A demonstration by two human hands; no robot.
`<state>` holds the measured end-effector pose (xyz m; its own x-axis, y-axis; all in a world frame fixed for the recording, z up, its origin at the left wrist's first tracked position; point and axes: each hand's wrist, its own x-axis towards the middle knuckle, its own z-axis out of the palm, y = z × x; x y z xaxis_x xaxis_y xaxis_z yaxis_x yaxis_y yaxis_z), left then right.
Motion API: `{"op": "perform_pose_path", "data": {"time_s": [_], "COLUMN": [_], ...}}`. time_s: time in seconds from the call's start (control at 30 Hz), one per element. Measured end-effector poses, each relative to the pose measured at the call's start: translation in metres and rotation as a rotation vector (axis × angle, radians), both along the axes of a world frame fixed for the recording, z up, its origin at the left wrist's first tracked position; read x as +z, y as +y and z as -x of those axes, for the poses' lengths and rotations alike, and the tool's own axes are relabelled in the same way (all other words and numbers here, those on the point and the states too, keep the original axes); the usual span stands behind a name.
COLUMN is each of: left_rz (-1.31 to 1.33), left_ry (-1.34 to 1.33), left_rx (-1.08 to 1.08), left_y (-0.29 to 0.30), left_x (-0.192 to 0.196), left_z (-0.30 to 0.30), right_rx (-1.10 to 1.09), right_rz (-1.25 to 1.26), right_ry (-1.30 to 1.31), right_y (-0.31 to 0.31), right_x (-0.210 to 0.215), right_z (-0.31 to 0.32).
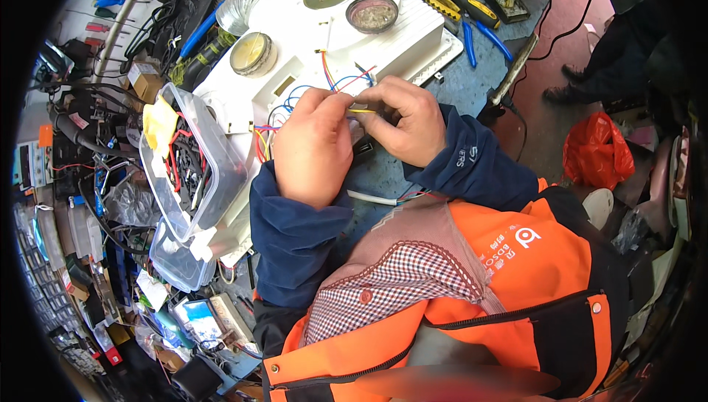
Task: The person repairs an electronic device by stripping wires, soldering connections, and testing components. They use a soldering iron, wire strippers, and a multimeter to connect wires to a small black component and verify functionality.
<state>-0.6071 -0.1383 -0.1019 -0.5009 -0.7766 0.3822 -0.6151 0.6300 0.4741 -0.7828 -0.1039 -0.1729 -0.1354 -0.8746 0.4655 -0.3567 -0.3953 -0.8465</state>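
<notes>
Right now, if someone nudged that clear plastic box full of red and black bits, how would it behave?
The clear plastic box leans tilted against the white appliance housing, so it would probably slide or tip. Thin walls suggest it is light and slightly flexible. Its lid looks open, so the bits might spill.

Lighting: bright, even, diffuse; source not visible. Shadows: soft and short, darkest under the hands (354,133) and along the white housing (413,40). Glare: mild sheen on the clear plastic box (221,158) and the metal discs. Focus: centre sharp; a blurred patch along the lower edge over the orange vest (531,269). Distortion: strong fisheye, worktop (472,85) edges bowed, clutter squeezed toward the left rim. Vignette: black at all four corners.
</notes>
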Motion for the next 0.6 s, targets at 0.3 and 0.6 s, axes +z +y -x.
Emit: {"op": "perform_pose_path", "data": {"time_s": [0.3, 0.6], "left_rz": [0.067, 0.073], "left_ry": [-0.466, -0.262], "left_rx": [0.139, -0.074], "left_y": [-0.002, -0.023], "left_x": [0.014, 0.016], "left_z": [0.015, -0.004], "right_rx": [0.006, 0.05], "right_rz": [0.016, -0.091], "right_ry": [-0.026, -0.138], "right_y": [0.001, 0.0], "right_x": [0.0, 0.0], "right_z": [0.001, 0.002]}}
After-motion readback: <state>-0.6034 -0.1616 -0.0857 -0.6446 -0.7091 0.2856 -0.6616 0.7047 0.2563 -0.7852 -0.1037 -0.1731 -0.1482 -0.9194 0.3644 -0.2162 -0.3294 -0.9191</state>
